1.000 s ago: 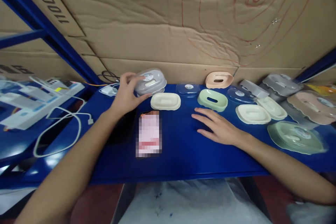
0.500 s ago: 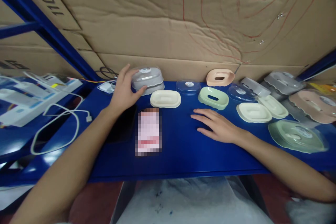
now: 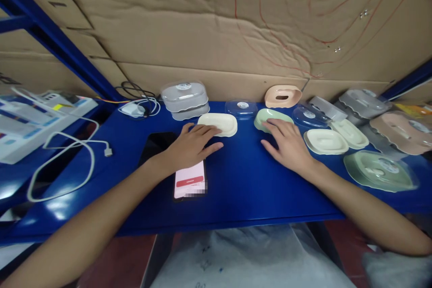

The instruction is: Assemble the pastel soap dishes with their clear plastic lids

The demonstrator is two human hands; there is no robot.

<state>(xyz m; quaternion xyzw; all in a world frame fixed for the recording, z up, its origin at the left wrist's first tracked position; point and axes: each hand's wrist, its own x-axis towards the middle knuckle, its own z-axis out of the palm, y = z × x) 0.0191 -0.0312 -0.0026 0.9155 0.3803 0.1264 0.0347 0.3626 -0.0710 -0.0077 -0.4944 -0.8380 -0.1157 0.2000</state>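
My left hand point(image 3: 194, 146) is open above the phone, fingertips over the left end of a cream soap dish point(image 3: 226, 122); whether they touch it I cannot tell. With fingers apart, my right hand point(image 3: 286, 144) reaches over a light green soap dish base point(image 3: 261, 118) and covers much of it. Behind these lie a clear lid point(image 3: 241, 109) and a peach soap dish base point(image 3: 289, 99) with a slot in its middle. A grey soap box point(image 3: 184, 98) under a clear lid stands on another grey piece at the back left.
A lit phone point(image 3: 189, 179) and a dark flat device point(image 3: 154, 141) lie on the blue table point(image 3: 239, 189). Cream dishes point(image 3: 326, 141), another clear lid point(image 3: 308, 116) and a lidded green box point(image 3: 367, 168) crowd the right. White cable point(image 3: 92, 162) and a power strip point(image 3: 20, 144) occupy the left.
My left hand has left the grey soap box and moved right and nearer, to the cream dish. My right hand has moved forward onto the green base. The view has shifted slightly.
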